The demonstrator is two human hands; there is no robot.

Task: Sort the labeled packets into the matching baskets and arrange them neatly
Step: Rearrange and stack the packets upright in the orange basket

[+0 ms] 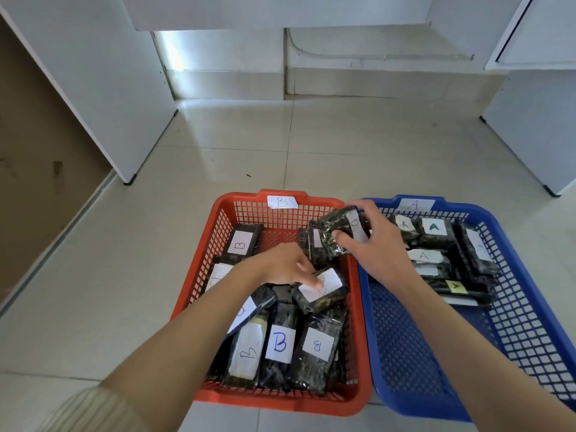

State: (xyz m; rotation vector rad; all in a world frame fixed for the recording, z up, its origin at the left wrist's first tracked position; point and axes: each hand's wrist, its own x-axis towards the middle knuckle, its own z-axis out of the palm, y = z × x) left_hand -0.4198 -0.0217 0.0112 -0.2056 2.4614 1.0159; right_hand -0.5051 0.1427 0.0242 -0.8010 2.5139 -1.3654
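Note:
A red basket (204,263) tagged B sits on the floor beside a blue basket (530,310) tagged A. Both hold several dark packets with white labels. My right hand (371,241) grips a dark packet labelled B (338,227) above the red basket's far right corner, close to the rim shared with the blue basket. My left hand (282,265) reaches into the red basket, and its fingertips press on the white label of a tilted B packet (322,289). Three B packets (280,344) lie side by side at the red basket's near edge. A-labelled packets (433,235) are stacked at the blue basket's far end.
The baskets stand on pale floor tiles (280,145). White cabinet panels (103,88) rise at the left and right (536,126). A low tiled step (374,79) runs along the back. The near half of the blue basket shows bare mesh.

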